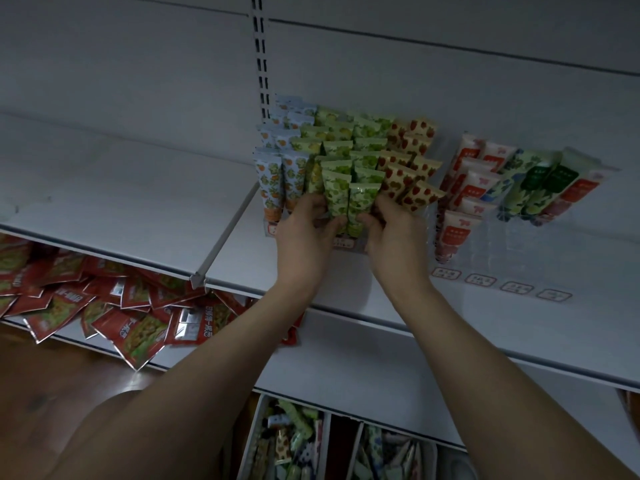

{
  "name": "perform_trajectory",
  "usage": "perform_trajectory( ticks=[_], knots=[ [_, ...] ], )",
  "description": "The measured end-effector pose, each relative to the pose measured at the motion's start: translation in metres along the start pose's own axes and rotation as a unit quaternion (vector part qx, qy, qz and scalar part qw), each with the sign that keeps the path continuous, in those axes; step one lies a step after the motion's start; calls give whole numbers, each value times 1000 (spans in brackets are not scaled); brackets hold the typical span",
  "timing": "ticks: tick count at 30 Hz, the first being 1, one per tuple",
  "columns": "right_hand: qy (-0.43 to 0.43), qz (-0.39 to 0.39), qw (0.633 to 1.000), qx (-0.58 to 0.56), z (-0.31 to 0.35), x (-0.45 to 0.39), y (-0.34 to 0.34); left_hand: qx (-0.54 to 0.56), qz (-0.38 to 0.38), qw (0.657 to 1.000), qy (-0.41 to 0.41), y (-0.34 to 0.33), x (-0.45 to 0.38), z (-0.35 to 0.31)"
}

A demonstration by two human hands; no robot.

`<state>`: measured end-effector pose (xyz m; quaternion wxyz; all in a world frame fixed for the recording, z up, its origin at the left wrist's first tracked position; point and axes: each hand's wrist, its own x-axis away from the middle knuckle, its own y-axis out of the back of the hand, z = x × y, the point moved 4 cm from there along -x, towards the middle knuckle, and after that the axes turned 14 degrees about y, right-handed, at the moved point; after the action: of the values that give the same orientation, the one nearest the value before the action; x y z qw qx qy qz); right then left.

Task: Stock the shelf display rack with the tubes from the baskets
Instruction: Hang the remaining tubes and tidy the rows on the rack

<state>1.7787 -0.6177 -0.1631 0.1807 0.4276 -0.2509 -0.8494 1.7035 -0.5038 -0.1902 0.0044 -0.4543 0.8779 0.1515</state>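
Left to right: red packets [104, 306] on the lower shelf; left hand [304, 233] and right hand [391, 233], each pinching a green tube [360, 206] at the front of the display rack [349, 242]; a second rack [491, 244]; baskets [294, 441] of tubes below.

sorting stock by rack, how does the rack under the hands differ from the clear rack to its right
The left rack is packed full in tight rows; the right rack has empty front slots. The left rack holds fruit-print tubes; the right rack holds mostly white-and-red and dark green ones. Both stand on the same white shelf.
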Motion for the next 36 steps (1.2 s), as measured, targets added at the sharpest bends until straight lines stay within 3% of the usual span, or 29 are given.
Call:
perform_trajectory(
  ticks=[13, 27, 36],
  knots=[
    [-66, 27, 997, -25, -6, 5, -1, -2, -1, 1000, 3, 1, -6, 0],
    [-33, -12, 997, 65, 1, 13, -11, 9, -4, 1000, -1, -2, -8, 5],
    [-33, 16, 997, 72, 0, 14, -17, 11, 2, 1000, 19, -1, -5, 4]
  ],
)
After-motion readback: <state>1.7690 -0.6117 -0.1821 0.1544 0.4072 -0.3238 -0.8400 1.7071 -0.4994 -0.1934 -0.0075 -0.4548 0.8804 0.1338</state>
